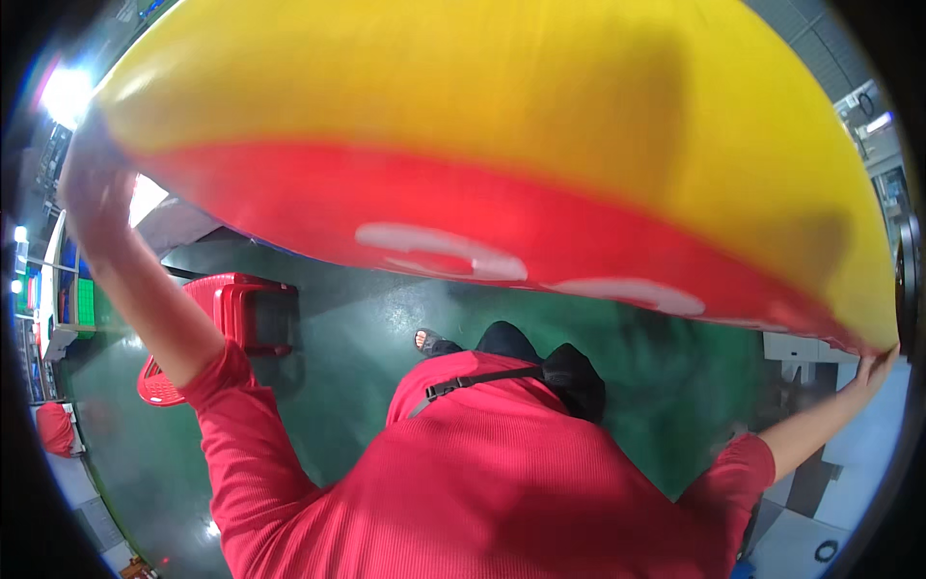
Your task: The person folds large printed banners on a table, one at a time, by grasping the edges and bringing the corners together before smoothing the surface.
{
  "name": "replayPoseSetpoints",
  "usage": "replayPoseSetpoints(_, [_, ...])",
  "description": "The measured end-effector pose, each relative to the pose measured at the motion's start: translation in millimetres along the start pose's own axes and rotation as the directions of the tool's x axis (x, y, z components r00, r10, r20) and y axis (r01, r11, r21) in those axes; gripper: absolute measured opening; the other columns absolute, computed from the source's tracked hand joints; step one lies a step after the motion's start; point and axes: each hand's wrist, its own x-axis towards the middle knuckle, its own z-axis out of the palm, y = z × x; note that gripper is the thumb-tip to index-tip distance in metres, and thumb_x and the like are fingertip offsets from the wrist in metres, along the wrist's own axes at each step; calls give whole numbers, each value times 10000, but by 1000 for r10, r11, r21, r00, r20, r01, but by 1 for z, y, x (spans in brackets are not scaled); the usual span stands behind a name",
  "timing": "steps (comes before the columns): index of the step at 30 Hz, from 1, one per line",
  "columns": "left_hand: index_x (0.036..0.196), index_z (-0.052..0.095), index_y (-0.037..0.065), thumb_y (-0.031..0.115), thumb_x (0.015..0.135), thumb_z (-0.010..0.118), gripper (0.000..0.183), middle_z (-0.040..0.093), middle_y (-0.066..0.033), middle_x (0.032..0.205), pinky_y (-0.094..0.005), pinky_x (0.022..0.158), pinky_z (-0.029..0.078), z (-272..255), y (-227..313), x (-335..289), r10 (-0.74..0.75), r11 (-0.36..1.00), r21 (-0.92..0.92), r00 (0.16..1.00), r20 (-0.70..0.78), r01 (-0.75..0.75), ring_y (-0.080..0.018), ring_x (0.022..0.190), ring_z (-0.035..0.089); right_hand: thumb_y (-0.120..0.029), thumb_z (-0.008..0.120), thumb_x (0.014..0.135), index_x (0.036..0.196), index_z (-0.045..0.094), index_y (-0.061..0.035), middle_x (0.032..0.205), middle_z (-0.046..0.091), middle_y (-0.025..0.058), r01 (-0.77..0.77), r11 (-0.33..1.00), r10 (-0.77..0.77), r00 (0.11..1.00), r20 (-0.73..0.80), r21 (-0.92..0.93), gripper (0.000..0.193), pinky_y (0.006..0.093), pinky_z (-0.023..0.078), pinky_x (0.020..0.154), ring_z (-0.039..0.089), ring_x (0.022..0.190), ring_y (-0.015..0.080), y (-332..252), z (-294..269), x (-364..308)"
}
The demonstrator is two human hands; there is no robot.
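A large, taut, glossy thing that looks like an inflatable, with a broad yellow panel and a red panel bearing white markings [463, 96], fills the upper part of the view. Both of my arms are raised and spread to its two ends. My left hand [99, 188] is closed against its left end, blurred, with the fingertips hidden. At the lower right end, my right hand [873, 372] grips the edge with bent fingers. A thin blue strip shows along the underside at the left. The far side and top of the inflatable are out of sight.
Red plastic stools or chairs [256, 314] stand on the green floor [338, 405] to my left. Shelves with coloured items [72, 289] line the left wall. White boxes or panels [810, 511] are at the right. My sandalled foot [424, 340] shows below.
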Motion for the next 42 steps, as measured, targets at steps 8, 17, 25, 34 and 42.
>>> replayPoseSetpoints(8, [1311, 340, 42, 289, 895, 448, 495, 431, -99, 1265, -376, 987, 318, -269, 192, -434, -756, 121, -743, 547, 361, 658, -205, 1157, 420, -403, 577, 812, 1323, 319, -68, 1350, 337, 42, 228, 925, -51, 867, 496, -302, 663, 337, 164, 1041, 271, 1254, 165, -229, -171, -338])
replayPoseSetpoints(17, [1158, 493, 126, 446, 832, 521, 459, 506, -22, 1130, -336, 942, 345, -450, 216, -856, -862, -355, -769, 133, 490, 532, -154, 1092, 440, -362, 632, 783, 1182, 534, -125, 1233, 472, 9, 714, 672, -352, 540, 765, -194, 474, 288, 278, 934, 385, 1123, 119, -355, -231, -612])
replayPoseSetpoints(25, [1188, 470, 76, 457, 815, 530, 536, 479, -71, 1199, -347, 957, 332, -312, 184, -597, -873, -150, -639, 202, 444, 755, -199, 1131, 423, -241, 643, 792, 1124, 554, -58, 1140, 543, 41, 716, 687, -510, 598, 619, -126, 389, 304, 359, 883, 504, 1023, 146, -357, -171, -520])
replayPoseSetpoints(34, [1019, 585, 40, 258, 763, 653, 343, 596, -4, 882, -232, 661, 417, -241, 625, -123, 173, 483, -858, 941, 290, 175, -79, 763, 526, -145, 624, 764, 893, 653, -40, 774, 635, 73, 918, 370, -426, 305, 852, -144, 169, 251, 435, 648, 555, 692, 110, -319, -72, -506])
replayPoseSetpoints(42, [906, 612, -2, 6, 735, 607, 172, 624, -44, 824, -243, 692, 448, -231, 558, -176, -150, 108, -841, 845, 513, 530, -110, 742, 573, -159, 735, 582, 1041, 570, -68, 989, 610, 87, 745, 262, 766, 227, 602, -614, 496, 363, 446, 804, 574, 917, 255, -260, -259, -413])
